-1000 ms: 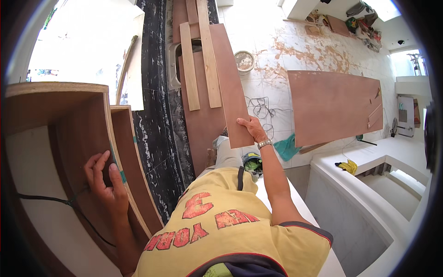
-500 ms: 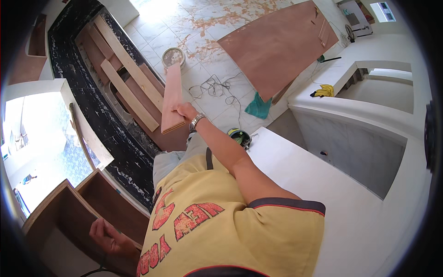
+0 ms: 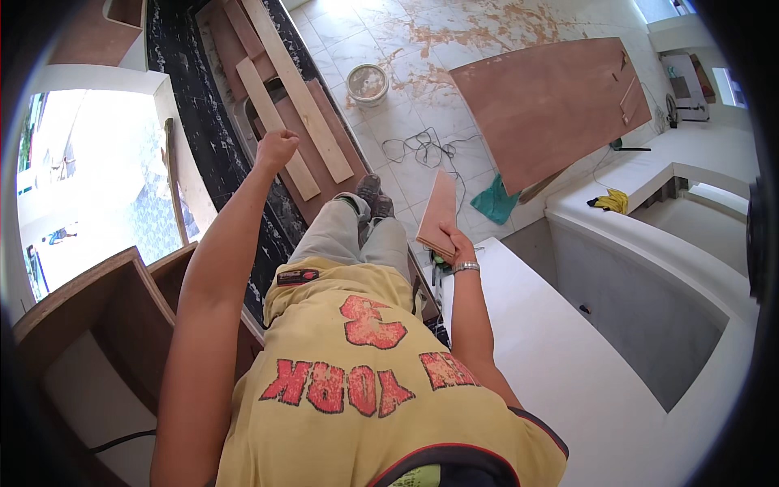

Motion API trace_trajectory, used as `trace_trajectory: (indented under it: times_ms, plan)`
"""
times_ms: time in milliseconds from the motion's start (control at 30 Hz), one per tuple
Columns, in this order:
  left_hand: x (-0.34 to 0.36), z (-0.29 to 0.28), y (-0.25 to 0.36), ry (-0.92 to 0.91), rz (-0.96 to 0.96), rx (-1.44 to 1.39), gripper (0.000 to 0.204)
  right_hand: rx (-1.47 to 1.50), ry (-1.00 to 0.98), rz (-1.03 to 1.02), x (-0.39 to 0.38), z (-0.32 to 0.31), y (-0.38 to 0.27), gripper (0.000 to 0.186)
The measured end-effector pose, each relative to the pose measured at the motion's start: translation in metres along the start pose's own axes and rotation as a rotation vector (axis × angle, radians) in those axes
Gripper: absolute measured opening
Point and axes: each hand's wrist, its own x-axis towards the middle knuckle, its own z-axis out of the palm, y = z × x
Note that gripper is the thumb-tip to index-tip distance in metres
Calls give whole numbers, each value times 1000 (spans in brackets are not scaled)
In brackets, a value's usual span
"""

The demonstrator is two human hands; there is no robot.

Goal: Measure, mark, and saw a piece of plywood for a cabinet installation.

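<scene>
Filling the lower left corner is a cabinet, its open front beside the person's left forearm; a careless swing of that elbow could scrape its raw edge. Next comes the black counter. The left hand appears in front of the short strip, fingers curled into a loose fist. Nothing shows inside it, and I cannot tell whether it touches the wood. If it came down carelessly there, the short strip or the long strip might slide, since both seem merely laid over the brown panel.

A bucket sits on the tiles, and nearer are the shoes, close to the panel's edge. Right of those, a loose cable lies in loops; a foot or a dropped piece could catch in it.

The board is in the right hand, which pinches its near end, thumb on the face. The far end points away over the floor, unsupported, so a slackening grip could let it dip or twist, perhaps into the teal cloth or the large sheet beyond. The ledge below the wrist could bump its near end.
</scene>
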Motion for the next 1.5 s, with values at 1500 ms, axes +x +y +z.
trace_trajectory:
  times_ms: [1500]
  plan:
    - [444,528,-320,713,-268,387,78,-2548,1273,-642,88,265,-310,22]
